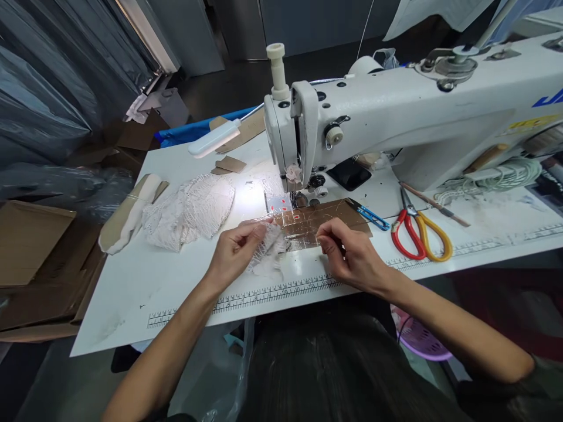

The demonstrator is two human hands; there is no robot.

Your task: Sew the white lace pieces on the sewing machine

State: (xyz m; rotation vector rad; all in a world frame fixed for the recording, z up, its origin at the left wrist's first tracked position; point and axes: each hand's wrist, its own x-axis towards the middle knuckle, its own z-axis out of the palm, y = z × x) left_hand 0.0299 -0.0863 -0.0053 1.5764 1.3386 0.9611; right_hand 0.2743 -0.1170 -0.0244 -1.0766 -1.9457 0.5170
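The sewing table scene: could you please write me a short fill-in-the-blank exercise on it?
1. The left hand pinches a piece of white ____.
2. The scissors have one red handle and one ____ handle.
3. The lace pile lies to the ____ of the sewing machine.
Missing words: lace; yellow; left

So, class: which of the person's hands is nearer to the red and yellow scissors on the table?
Right. The right hand lies just left of the scissors, with bare table between. The left hand is farther left, holding white lace fabric.
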